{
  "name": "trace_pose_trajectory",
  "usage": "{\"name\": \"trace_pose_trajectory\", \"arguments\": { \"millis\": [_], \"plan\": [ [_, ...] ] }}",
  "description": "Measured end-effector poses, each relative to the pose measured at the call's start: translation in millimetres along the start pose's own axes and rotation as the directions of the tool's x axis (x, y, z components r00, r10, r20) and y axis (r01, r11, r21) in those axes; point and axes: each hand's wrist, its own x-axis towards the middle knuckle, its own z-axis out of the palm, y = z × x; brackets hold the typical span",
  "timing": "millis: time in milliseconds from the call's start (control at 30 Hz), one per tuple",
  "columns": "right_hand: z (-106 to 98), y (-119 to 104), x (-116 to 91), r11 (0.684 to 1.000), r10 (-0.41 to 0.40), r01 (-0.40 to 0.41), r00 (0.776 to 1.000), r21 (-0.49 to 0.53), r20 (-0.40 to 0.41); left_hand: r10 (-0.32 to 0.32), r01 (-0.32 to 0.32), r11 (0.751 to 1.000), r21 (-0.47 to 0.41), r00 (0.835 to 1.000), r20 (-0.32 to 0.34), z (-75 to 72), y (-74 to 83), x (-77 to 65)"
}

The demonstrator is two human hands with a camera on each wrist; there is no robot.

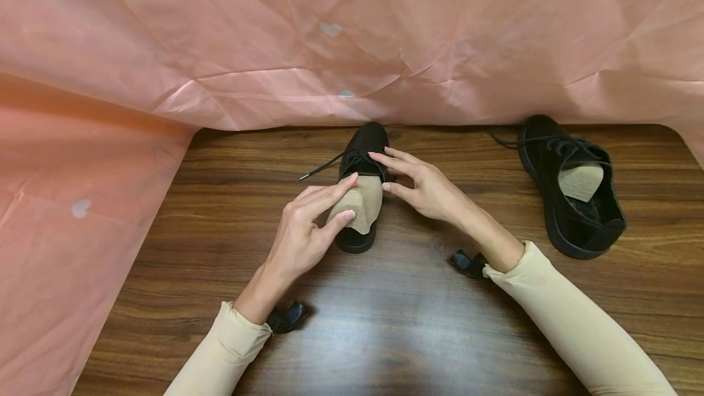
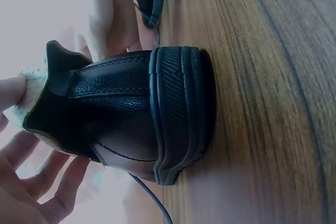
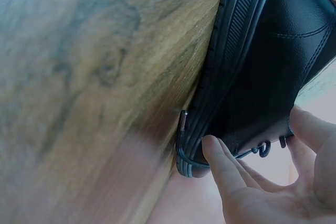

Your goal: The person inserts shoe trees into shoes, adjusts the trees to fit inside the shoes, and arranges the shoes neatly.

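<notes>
A black lace-up shoe stands upright on the wooden floor or tabletop, its toe towards the pink cloth. A beige, stiff-looking shoe insert fills its opening and sticks up above the collar. My left hand pinches the insert between thumb and fingers; in the left wrist view the thumb presses on it above the shoe's heel. Against the shoe's right side and laces rest the extended fingers of my right hand. The right wrist view shows these fingertips touching the black upper.
To the right lies a second black shoe with a similar beige insert inside and a loose lace. A pink cloth with pale hearts hangs behind and at left. Brown wood-grain surface lies in front.
</notes>
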Motion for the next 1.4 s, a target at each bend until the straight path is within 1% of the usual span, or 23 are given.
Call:
{"name": "trace_pose_trajectory", "arguments": {
  "millis": [100,333,433,667,867,1000,1167,1400],
  "plan": [
    [-0.1,0.3,-0.3,1.000,-0.003,0.003,1.000,0.006,0.002,0.009,-0.009,1.000,-0.004,1.000,-0.010,0.9,-0.6,0.3],
    [-0.2,1.2,-1.0,0.999,-0.015,0.014,1.000,0.039,0.013,0.030,-0.032,0.998,-0.052,0.999,-0.036,3.2,-4.3,0.7],
    [0.1,1.5,-1.2,0.999,-0.020,0.019,1.000,0.047,0.016,0.033,-0.035,0.998,-0.055,0.999,-0.043,4.6,-6.0,0.8],
    [0.6,1.9,-1.7,0.998,-0.014,0.012,1.000,0.066,0.024,0.027,-0.028,0.999,-0.044,0.999,-0.037,6.9,-8.9,1.0],
    [-0.8,2.7,-1.9,0.998,-0.024,0.022,0.999,0.066,0.035,0.050,-0.052,0.997,-0.055,0.998,-0.037,9.4,-12.0,2.5],
    [-2.2,2.8,-1.8,0.997,-0.033,0.030,0.998,0.064,0.047,0.060,-0.062,0.997,-0.037,0.997,-0.042,10.5,-12.6,4.2],
    [-3.3,2.2,-1.3,0.997,-0.037,0.033,0.997,0.064,0.066,0.063,-0.062,0.998,0.010,0.997,-0.042,10.9,-13.1,6.5],
    [-3.3,2.0,-0.4,0.998,-0.023,0.018,0.997,0.066,0.073,0.078,-0.075,0.995,0.061,0.996,-0.051,11.3,-15.4,9.3]
  ]
}}
